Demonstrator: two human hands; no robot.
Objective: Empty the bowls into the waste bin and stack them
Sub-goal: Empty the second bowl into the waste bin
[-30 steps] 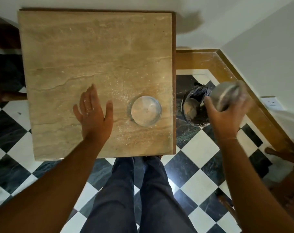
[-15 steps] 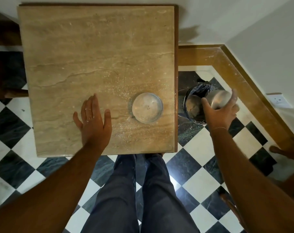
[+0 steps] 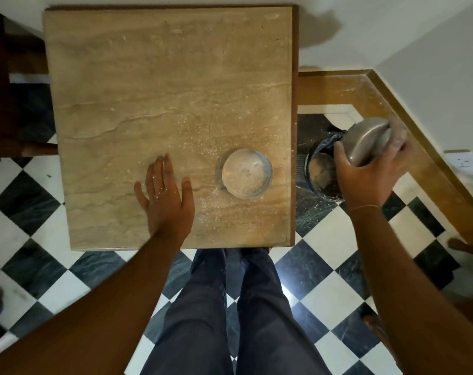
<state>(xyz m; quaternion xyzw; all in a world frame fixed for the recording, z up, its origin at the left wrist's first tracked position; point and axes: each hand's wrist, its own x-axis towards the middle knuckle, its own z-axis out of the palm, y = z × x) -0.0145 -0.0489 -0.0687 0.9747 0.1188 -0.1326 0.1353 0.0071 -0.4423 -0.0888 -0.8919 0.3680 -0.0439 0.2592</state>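
Right hand (image 3: pixel 365 177) grips a steel bowl (image 3: pixel 368 143) upturned over the bin (image 3: pixel 320 171) (evidently to tip it out), left hand (image 3: pixel 166 196) lies open and empty on the desk (image 3: pixel 148 77), steadying, beside the second bowl (image 3: pixel 246 172).

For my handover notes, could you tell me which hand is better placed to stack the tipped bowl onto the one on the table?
Right: the right hand already grips the tipped bowl.
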